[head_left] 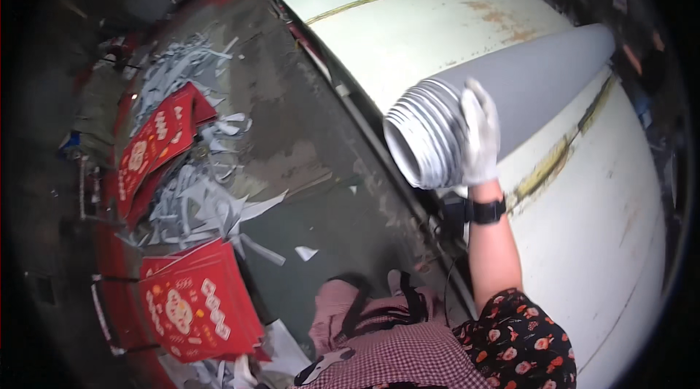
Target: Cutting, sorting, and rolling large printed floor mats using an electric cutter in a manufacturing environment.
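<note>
My right hand [480, 134], in a white glove, lies against the side of a large grey roll [547, 83]. Its fingers are stretched out and flat on the roll, close to its near end. That end shows many layered, stepped edges around a hollow middle. The roll tapers toward its far end and rests on a long pale surface [379, 32]. A black watch [487, 211] is strapped round my right wrist. I cannot make out my left hand; a whitish shape at the lower edge, beside the red sheets, is too unclear to name.
Stacks of printed red sheets [197, 309] and more red sheets [153, 145] lie at the left. Heaps of pale grey cut strips [193, 199] surround them. A dark floor [292, 141] runs between. The pale surface has yellowish seams [547, 170] and a dark side edge.
</note>
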Motion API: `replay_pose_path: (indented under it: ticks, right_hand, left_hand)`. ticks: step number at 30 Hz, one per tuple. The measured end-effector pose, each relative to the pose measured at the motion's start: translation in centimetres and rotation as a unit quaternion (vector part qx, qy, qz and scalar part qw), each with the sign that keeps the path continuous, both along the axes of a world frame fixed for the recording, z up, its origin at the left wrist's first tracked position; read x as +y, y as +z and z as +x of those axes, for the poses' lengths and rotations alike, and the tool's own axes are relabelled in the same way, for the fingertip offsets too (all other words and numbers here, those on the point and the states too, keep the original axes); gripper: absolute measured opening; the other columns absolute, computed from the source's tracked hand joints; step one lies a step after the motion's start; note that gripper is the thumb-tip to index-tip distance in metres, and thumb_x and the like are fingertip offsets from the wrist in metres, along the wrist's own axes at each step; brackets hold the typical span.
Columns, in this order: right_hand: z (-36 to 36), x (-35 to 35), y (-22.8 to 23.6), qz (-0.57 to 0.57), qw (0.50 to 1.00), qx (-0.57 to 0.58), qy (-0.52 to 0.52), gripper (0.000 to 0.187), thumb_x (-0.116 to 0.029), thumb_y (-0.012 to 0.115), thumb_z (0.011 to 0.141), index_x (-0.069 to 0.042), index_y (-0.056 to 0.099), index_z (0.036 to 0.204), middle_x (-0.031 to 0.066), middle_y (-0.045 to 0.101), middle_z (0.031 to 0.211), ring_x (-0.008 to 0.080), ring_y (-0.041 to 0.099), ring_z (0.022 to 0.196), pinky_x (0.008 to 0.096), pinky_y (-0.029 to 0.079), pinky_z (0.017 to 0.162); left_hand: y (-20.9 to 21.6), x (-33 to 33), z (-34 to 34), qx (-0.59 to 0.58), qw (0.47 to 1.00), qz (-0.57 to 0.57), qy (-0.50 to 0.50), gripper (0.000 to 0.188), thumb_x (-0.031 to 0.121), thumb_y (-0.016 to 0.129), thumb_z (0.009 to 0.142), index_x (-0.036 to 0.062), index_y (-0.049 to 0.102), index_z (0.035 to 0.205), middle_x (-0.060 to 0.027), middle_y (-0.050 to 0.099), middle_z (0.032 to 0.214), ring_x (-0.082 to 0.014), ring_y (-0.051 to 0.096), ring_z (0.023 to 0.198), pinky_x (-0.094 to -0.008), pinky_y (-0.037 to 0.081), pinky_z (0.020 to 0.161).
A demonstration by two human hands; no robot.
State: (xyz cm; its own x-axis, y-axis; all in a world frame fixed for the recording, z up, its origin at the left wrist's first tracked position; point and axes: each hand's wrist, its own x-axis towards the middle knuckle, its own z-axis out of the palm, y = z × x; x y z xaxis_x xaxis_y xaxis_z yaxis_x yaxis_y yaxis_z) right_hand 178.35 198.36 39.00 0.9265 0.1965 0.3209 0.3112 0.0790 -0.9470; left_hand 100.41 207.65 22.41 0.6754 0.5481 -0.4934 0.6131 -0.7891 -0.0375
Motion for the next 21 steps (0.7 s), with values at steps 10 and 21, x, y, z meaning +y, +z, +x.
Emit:
replay_pose_path:
  ticks: [10, 21]
  right_hand:
    - [12.2, 27.2, -7.3, -0.488, 0.772, -0.276, -0.299, 0.047, -0.027, 0.056, 0.093, -0.011, 0.051, 0.136, 0.0147, 0.05, 0.14, 0.0341, 0.044, 0.129, 0.0448, 0.037, 0.104]
    - [26.9, 45.4, -12.3, -0.278, 0.924, -0.044, -0.259, 0.044, -0.023, 0.051, 0.098, 0.003, 0.052, 0.133, 0.0208, 0.049, 0.139, 0.0343, 0.044, 0.131, 0.0417, 0.032, 0.112]
  left_hand:
    - [-13.8, 35.6, 11.8, -0.058, 0.986, -0.082, 0.135, 0.035, 0.027, 0.046, 0.092, 0.0019, 0.057, 0.113, -0.0222, 0.059, 0.102, -0.0358, 0.058, 0.092, -0.0438, 0.047, 0.08]
    - [8.6, 73.9, 59.7, -0.399, 0.853, -0.265, 0.207, 0.044, 0.023, 0.053, 0.094, -0.0037, 0.052, 0.129, -0.0208, 0.061, 0.124, -0.0277, 0.057, 0.119, -0.0354, 0.043, 0.101]
